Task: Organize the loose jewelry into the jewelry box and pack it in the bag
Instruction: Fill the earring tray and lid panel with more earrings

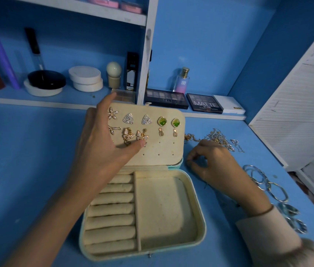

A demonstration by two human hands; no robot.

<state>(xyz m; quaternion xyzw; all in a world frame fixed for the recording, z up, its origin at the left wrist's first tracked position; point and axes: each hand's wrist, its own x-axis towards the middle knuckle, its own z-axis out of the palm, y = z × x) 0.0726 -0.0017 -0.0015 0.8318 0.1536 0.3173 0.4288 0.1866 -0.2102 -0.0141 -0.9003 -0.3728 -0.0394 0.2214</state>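
Steadies the lid (164,151) of the open jewelry box (200,218), mid-desk (27,160), with a spread left hand (98,135), thumb beside the butterfly earrings (128,134), and draws the right hand (214,164) into a pinch off the box's right edge near tangled chains (217,136), probably for another piece, though none shows.

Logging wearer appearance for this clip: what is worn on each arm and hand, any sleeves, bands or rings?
The left hand and its forearm are bare as far as the frame shows: no sleeve, ring or watch visible. The right hand shows no rings either; a thin brown band circles its wrist, and behind it a pale cream sleeve covers the forearm.
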